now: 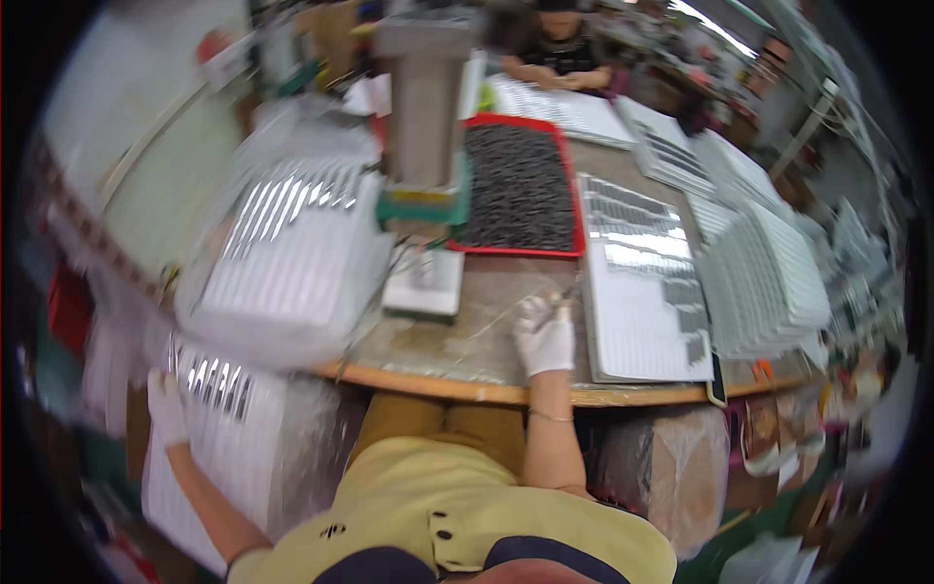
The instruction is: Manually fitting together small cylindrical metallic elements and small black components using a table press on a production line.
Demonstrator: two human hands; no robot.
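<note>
Nearest is the person's own pale yellow shirt [418,487], above brown trousers [443,417]. At the lower left, below the table, the left hand [167,407], in a white glove, is at the left edge of a white grooved tray [209,453], whose upper part carries shiny silver and dark strips [219,384]. Its fingers point upward; because of blur I cannot tell how far they are open, or whether they hold something. Under the right part of the table there is a brown box wrapped in clear plastic [671,457].

The right hand [547,336], also in a white glove, is above the brown table [477,341], with fingers partly bent. Something small may be at its fingertips, but I cannot tell this. Just beside it, to the right, lies a second white grooved tray [637,326], partly filled with dark and silver strips; a stack of white trays [769,282] is next to it.

Farther, a small white block [423,284] is before a grey column machine with green base [418,127]. Beside the machine lies a red tray [581,229] full of small dark pieces [516,185]. At the far side sits another person [559,54].
</note>
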